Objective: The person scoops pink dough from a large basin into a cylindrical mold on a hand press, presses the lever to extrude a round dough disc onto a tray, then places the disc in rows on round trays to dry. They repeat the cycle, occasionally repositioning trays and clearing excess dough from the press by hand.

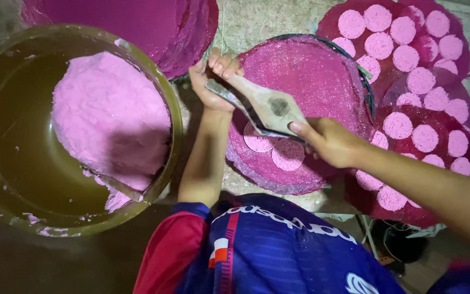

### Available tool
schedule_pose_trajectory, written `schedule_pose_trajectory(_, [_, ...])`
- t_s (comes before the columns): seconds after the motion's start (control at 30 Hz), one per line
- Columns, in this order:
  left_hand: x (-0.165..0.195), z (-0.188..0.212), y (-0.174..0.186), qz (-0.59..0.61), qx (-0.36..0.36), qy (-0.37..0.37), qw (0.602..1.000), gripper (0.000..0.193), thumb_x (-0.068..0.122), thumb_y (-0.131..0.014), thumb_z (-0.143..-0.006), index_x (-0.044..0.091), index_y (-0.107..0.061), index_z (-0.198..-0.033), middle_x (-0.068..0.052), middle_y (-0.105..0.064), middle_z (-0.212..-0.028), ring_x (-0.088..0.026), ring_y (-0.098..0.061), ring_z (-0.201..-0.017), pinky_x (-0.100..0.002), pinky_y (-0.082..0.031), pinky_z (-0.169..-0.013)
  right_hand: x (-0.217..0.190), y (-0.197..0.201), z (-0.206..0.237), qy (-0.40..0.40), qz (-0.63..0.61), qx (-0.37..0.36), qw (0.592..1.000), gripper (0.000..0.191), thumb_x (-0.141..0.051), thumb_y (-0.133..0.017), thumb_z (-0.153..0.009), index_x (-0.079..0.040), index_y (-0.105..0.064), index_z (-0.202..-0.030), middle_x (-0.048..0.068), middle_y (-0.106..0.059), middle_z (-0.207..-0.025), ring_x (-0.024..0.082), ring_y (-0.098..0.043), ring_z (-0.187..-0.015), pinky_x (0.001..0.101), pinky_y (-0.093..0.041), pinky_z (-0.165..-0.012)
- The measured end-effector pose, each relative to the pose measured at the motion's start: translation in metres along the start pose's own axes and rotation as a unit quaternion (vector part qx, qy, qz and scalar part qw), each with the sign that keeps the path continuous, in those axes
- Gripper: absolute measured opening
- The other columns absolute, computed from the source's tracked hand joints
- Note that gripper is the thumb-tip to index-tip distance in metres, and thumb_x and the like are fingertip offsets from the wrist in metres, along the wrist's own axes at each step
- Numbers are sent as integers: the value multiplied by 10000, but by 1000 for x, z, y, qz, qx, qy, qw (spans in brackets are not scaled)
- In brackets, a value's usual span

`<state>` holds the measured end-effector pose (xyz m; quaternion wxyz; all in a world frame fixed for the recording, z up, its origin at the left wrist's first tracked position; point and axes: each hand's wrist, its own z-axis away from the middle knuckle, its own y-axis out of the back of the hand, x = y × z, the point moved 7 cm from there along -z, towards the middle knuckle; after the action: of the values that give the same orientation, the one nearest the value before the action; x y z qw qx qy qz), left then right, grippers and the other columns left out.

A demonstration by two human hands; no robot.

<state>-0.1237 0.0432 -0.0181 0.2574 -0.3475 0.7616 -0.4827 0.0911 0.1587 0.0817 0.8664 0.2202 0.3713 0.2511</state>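
My left hand (212, 81) grips the far end of a flat wooden press (270, 106) with a wide diamond-shaped middle. My right hand (328, 142) grips its near end. The press hangs tilted just above a round pink-stained woven tray (314, 76). Two flat pink discs (274, 149) lie side by side on the tray's near part, partly under the press and my right hand. A large olive-green bowl (176, 117) to the left of my left forearm holds a big lump of pink dough (110, 117).
Dark red round trays (436, 106) on the right carry several pink discs in rows. Another pink-stained tray (153, 22) lies at the top, behind the bowl. A thin stick (118, 186) rests in the bowl under the dough. A mottled tabletop (262, 19) shows between the trays.
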Motion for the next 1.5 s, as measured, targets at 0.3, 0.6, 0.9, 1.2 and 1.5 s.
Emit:
schedule_pose_trajectory(0.3, [1,-7,-30,-29,-9,-7,1000,262,400,-482,-998,147,-506,-934,6,-551,-854,-162,-540,-834,-381,-540,-869,1,4,-8,24,28,46,998,637,-563,-417,-984,-18,-673,-1193,101,-669,-713,221,-665,-666,406,-537,-665])
schedule_pose_trajectory(0.6, [12,57,14,-652,223,250,680,568,153,-602,-900,58,-539,-1456,-121,-616,-1086,-222,-544,-859,-395,-474,-710,41,3,29,201,-214,85,952,795,-706,-447,-962,5,-622,-1271,78,-640,-954,147,-583,-867,332,-485,-742])
schedule_pose_trajectory(0.9, [-43,113,-66,-913,-98,175,355,1210,420,-963,-554,47,-323,-1511,-174,-487,-1343,-344,-435,-1255,-555,-260,-1082,85,10,64,250,-335,171,892,978,-861,-407,-928,31,-591,-1285,63,-640,-1032,142,-577,-903,304,-460,-790])
schedule_pose_trajectory(1.2, [-41,104,-64,-900,-60,107,417,1091,421,-937,-718,33,-322,-1531,-153,-513,-1417,-296,-463,-1299,-543,-291,-1082,116,9,73,249,-426,210,844,949,-836,-466,-925,-30,-468,-1424,72,-607,-1108,180,-584,-928,351,-471,-774])
schedule_pose_trajectory(1.5, [-31,39,-15,-915,14,186,358,1120,405,-892,-710,89,-237,-1561,-176,-484,-1453,-342,-385,-1373,-563,-195,-1103,126,3,54,235,-444,208,839,907,-821,-439,-952,3,-543,-1316,102,-627,-998,188,-574,-824,351,-450,-693])
